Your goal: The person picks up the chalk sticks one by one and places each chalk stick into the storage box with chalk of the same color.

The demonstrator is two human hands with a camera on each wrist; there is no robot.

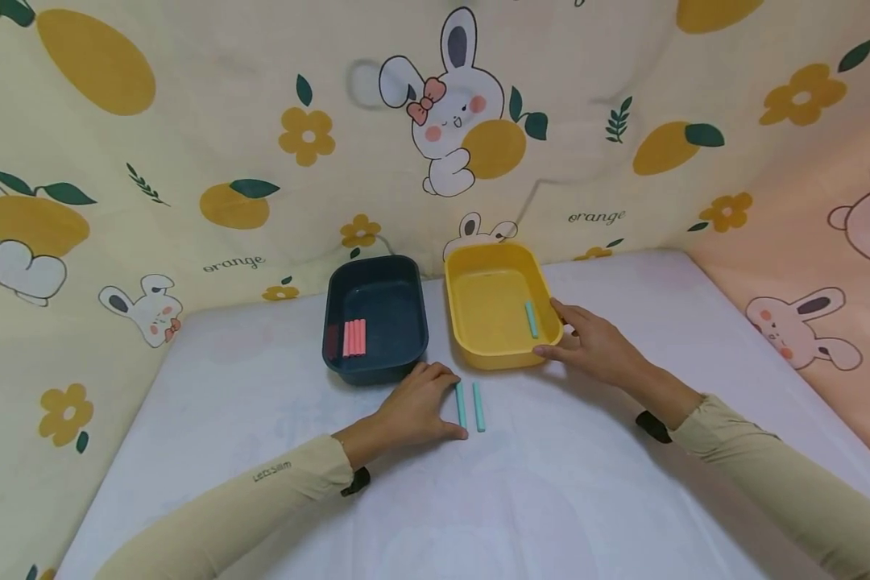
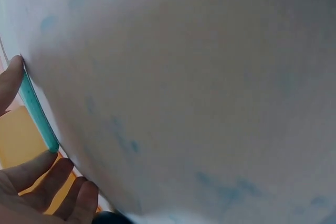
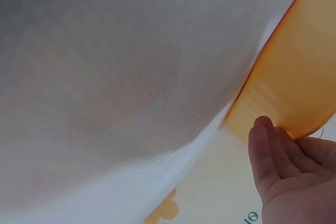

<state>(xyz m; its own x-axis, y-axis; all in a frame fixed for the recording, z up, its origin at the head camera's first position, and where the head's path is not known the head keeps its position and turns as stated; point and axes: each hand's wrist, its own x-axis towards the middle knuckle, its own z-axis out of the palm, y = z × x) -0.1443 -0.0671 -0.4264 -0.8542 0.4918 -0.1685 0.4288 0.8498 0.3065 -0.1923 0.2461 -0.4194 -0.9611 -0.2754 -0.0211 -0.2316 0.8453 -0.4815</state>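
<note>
Rabbit-print fabric (image 1: 261, 89) is backing the worktop (image 1: 261, 411) as my left fingers (image 1: 437, 373) are pinching one green stick (image 1: 461, 405) lengthwise, my right fingers (image 1: 578, 317) gripping a yellow tray (image 1: 486, 306).

Cream backdrop (image 1: 377, 177), pinkish at right; printed rabbits (image 1: 453, 105), oranges (image 1: 235, 208), flowers (image 1: 307, 137); whitish tabletop (image 1: 515, 499).

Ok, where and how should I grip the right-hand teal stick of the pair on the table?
I'd pinch the right-hand teal stick by its two ends, coming from above and its right: it lies flat and slim, and the neighbouring stick and left hand crowd its left side.
</note>
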